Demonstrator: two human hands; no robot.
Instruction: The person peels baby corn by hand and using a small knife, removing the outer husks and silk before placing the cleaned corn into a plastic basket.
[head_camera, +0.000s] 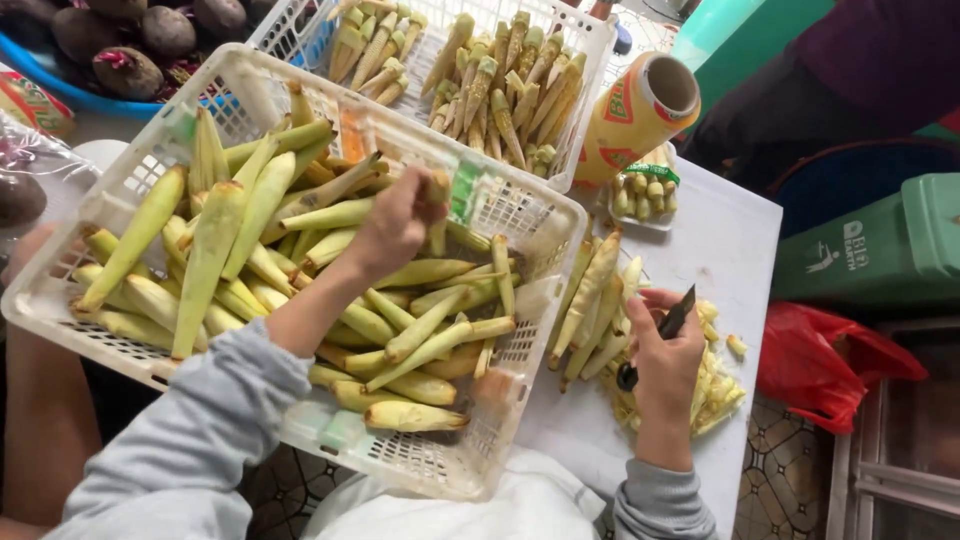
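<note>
— Head view: bamboo shoot (437, 215) pinched in the left hand (395, 225), over the white basket (90, 215)?
— Yes, probably one. Right hand (665, 365) grips a knife (670, 325) — keep that blade pointed away while lifting clear.

Left hand (395, 228) reaching into white plastic lattice basket (95, 215); right hand (665, 365) gripping matt black knife (672, 322); glossy tape roll (640, 110) lying beyond it.

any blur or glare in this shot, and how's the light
Head view: light is soft and even, with no hard shadows on the white basket; the left hand is slightly motion-blurred; the right hand with the dark knife is sharper; mild sheen on the yellow roll; edges bend slightly.
</note>
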